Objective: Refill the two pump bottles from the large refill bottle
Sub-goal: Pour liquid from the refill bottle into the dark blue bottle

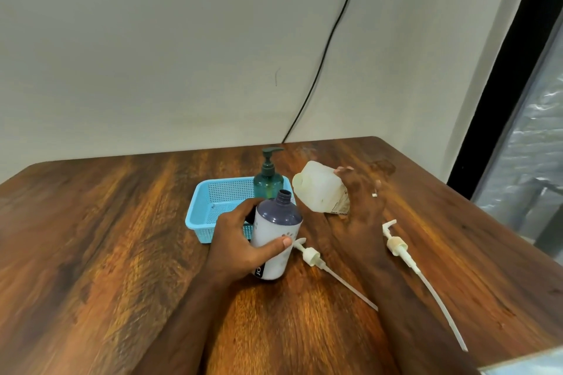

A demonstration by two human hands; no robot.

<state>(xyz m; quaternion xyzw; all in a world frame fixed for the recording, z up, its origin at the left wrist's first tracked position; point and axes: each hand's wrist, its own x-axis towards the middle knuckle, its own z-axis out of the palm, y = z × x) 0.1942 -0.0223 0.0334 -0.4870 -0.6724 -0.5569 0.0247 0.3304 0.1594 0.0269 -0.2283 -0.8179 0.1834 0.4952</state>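
Left hand [240, 240] wrapped round the open-necked pump bottle [275, 237], thumb across the front. Right hand [359, 201] tipping the translucent refill bottle [320, 190], fingers curled over its far side. Both forearms reaching in from below.

The desk [122, 253] is wood-look with strong dark and orange grain and a soft sheen, while the wall [152, 39] behind it is matt and plain. The blue basket [207, 201] is perforated plastic, the teal pump bottle [268, 184] translucent glossy plastic, and the large refill bottle [320, 189] cloudy, semi-translucent white plastic with a paper-like label. The open bottle [274, 240] has a smooth white plastic body with a dark shoulder and neck, and the two loose pumps [310, 254] [396, 243] are off-white plastic with thin translucent tubes.
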